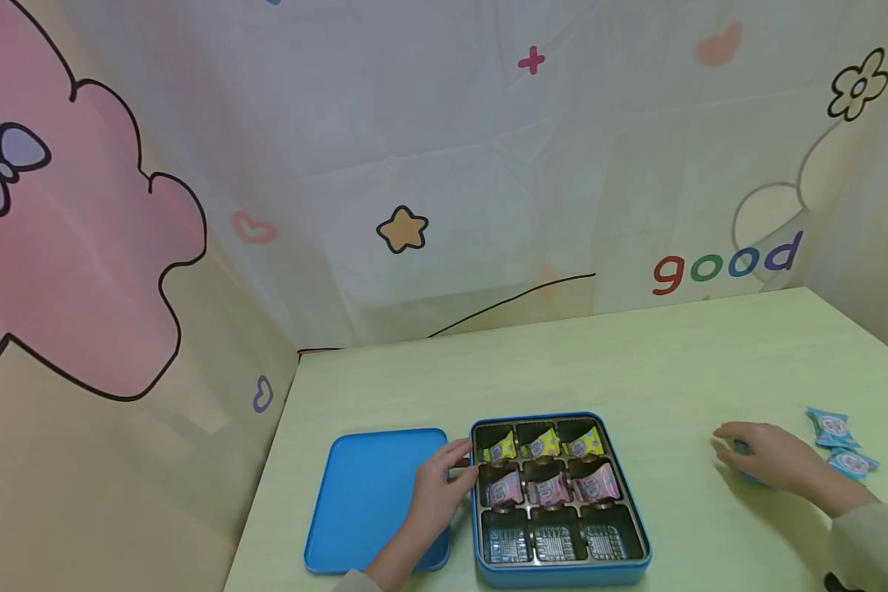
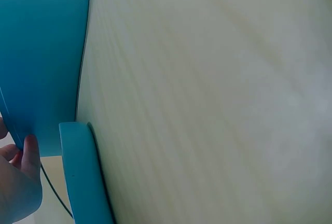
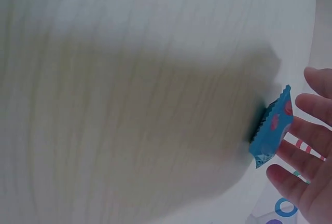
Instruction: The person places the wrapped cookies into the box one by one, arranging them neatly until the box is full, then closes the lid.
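A blue box [image 1: 562, 574] with a dark divided tray stands in front of me. Yellow wrapped candies [image 1: 543, 444] sit in its back row and pink wrapped candies [image 1: 550, 491] in the middle row; the front row shows bare ridged bottoms. My left hand [image 1: 438, 485] touches the box's left side with its fingertips and thumb. Off to the right, my right hand [image 1: 773, 456] is over a blue wrapped candy [image 3: 273, 128] on the table, mostly hidden from the head view. In the right wrist view its fingers are spread around that candy, without a pinch.
A blue lid [image 1: 370, 493] lies flat left of the box, partly under my left forearm. Two more blue candies [image 1: 832, 427] lie beyond my right wrist. A printed curtain [image 1: 488, 164] hangs behind the pale table [image 1: 681, 370].
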`<action>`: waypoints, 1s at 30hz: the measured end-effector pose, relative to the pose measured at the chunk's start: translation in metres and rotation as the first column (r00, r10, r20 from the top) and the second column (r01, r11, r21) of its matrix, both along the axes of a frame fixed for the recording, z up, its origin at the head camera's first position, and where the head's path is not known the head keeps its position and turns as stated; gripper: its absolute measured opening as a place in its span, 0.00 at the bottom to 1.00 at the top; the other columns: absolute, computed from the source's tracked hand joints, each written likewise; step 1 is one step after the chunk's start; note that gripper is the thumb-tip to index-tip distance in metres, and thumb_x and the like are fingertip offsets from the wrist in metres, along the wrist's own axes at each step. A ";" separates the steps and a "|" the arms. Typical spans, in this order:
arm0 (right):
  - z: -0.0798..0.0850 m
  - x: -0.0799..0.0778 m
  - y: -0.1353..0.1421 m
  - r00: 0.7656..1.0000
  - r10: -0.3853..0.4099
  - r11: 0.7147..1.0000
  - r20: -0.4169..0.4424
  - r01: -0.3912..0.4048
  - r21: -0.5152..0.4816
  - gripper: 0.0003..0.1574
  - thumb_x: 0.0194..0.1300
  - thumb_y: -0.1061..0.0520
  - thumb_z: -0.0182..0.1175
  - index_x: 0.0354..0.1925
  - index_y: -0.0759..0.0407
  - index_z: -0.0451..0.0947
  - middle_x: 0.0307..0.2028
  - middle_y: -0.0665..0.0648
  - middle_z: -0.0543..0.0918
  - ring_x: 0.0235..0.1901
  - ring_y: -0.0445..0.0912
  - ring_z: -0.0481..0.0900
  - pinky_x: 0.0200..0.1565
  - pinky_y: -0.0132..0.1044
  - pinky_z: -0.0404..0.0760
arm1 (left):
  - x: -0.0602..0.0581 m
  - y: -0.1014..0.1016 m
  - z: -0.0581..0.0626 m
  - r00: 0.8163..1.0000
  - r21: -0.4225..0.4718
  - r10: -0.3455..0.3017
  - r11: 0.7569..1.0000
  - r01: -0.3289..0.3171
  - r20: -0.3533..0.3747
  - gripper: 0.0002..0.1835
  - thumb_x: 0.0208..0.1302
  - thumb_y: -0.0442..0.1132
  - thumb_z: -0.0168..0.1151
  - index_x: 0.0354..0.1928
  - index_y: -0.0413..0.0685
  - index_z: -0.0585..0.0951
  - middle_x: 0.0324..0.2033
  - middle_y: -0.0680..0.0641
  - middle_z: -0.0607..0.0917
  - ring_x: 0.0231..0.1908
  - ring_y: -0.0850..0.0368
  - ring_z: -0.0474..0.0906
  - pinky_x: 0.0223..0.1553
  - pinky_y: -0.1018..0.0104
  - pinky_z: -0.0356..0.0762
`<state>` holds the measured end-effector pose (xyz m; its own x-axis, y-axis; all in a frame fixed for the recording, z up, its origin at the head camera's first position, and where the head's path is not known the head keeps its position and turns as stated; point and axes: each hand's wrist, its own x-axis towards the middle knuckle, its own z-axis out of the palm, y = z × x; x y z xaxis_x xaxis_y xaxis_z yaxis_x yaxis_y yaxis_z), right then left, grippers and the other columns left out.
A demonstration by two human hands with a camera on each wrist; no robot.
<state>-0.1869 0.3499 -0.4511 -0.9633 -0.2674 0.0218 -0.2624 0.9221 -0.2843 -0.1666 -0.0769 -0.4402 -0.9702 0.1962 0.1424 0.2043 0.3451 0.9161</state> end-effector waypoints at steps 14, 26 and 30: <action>-0.008 0.003 0.012 0.999 0.029 0.999 0.037 -0.028 -0.020 0.20 0.53 0.54 0.61 0.39 0.68 0.77 0.39 0.68 0.79 0.38 0.59 0.77 0.36 0.49 0.77 | -0.019 -0.004 -0.041 1.000 0.012 0.005 1.000 -0.005 -0.021 0.22 0.59 0.38 0.57 0.55 0.38 0.73 0.55 0.41 0.72 0.46 0.48 0.75 0.40 0.68 0.80; -0.007 0.006 0.019 0.998 -0.030 0.999 0.057 0.028 0.035 0.29 0.49 0.43 0.63 0.38 0.66 0.77 0.34 0.58 0.79 0.31 0.46 0.75 0.29 0.39 0.74 | -0.003 0.001 -0.006 1.000 0.006 0.006 1.000 -0.006 -0.004 0.20 0.59 0.30 0.54 0.53 0.29 0.71 0.54 0.34 0.71 0.46 0.40 0.74 0.41 0.62 0.79; -0.008 0.007 0.023 0.997 -0.047 0.998 0.054 0.044 0.046 0.32 0.46 0.41 0.64 0.39 0.66 0.77 0.36 0.60 0.79 0.34 0.51 0.76 0.32 0.43 0.76 | 0.000 0.001 -0.002 1.000 -0.004 0.011 1.000 -0.011 -0.004 0.20 0.59 0.30 0.53 0.53 0.29 0.71 0.54 0.34 0.71 0.46 0.41 0.74 0.41 0.62 0.79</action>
